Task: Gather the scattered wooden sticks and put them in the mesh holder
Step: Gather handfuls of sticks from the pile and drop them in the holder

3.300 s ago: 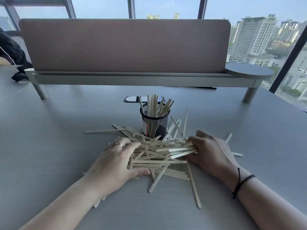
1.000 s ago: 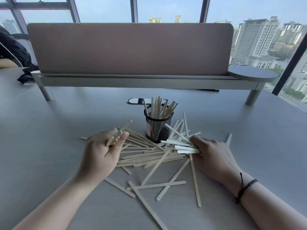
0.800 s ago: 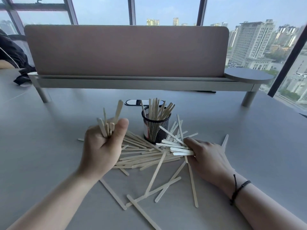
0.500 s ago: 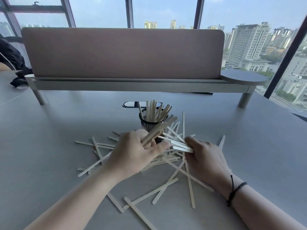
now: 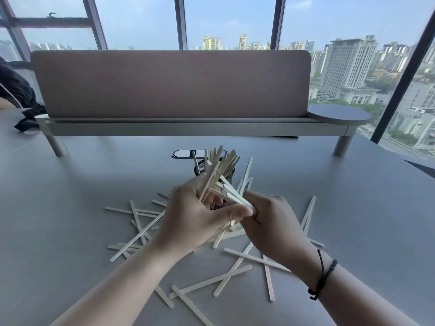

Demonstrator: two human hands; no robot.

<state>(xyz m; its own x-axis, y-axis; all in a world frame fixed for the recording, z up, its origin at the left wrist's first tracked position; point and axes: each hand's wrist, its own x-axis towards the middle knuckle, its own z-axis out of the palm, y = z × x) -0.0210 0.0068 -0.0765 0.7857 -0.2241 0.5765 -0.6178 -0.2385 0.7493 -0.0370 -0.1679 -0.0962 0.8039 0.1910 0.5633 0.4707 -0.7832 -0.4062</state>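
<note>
- Sticks held in the left hand [image 5: 197, 217] form a fanned bundle [image 5: 219, 175], gripped in curled fingers and tilted up and away, tips aimed at the mesh holder [image 5: 229, 174].
- A second, flatter bundle [image 5: 231, 196] is gripped by the right hand [image 5: 270, 222], its long axis running leftward across the other bundle; the two hands are touching.
- The holder is seen just beyond both hands, upright on the worktop [image 5: 70, 208], already partly filled; the left hand is judged slightly nearer its mouth.
- Loose sticks [image 5: 235, 267] are scattered flat on the worktop beneath and around the hands, so much of the task is judged undone.
</note>
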